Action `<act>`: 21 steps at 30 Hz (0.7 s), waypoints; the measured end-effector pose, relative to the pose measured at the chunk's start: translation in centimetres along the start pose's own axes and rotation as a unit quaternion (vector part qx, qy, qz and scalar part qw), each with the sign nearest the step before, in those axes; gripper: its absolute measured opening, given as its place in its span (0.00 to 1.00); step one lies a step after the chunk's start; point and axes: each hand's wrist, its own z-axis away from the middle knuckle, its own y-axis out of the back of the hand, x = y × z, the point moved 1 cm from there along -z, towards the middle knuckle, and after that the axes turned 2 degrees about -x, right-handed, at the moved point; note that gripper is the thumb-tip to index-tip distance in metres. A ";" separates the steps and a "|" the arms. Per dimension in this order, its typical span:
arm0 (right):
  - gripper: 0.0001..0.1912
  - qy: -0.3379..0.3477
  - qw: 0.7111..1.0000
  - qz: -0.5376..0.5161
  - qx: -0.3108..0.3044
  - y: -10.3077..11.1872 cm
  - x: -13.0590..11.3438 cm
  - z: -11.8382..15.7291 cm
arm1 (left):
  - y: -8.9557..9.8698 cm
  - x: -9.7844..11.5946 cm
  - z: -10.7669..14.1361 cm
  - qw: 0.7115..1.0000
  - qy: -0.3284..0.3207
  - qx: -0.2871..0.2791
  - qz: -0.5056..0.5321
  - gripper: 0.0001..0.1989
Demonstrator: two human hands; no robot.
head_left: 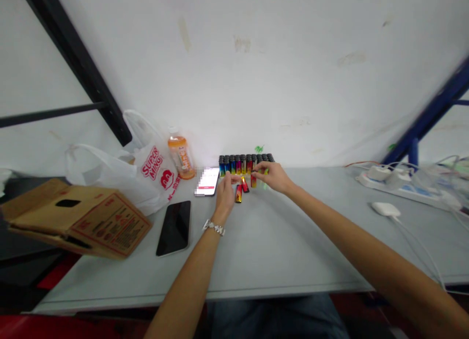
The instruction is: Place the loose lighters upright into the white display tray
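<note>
Small lighters [238, 166] with black tops and shiny coloured bodies, running from blue through purple and yellow to red, stand upright in tight rows against the wall. My right hand [273, 177] pinches a red-yellow lighter [253, 181] upright just in front of the rows. Close to the row's left front is my left hand [224, 195], thumb raised and fingers reaching right, with nothing visible in it. Between my hands, one red-yellow lighter [238, 194] lies on the table, and another lighter [245, 184] lies tilted beside it.
Left of my hands are a lit phone [207, 182], a dark phone [175, 228], an orange drink bottle [181, 156], a white plastic bag [146, 175] and an open cardboard box [110, 224]. At right lie a power strip [403, 190] and a white charger [386, 209] with cables.
</note>
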 end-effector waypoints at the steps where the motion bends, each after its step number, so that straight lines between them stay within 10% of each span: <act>1: 0.08 0.005 1.000 0.031 0.000 0.3 -0.2 -0.8 | 0.0 0.0 0.0 1.000 0.003 0.000 -0.001 0.32; 21: 0.09 0.068 0.959 0.258 -0.092 0.2 0.8 -6.1 | 0.4 -2.5 -0.6 0.988 -0.026 -0.026 -0.148 0.16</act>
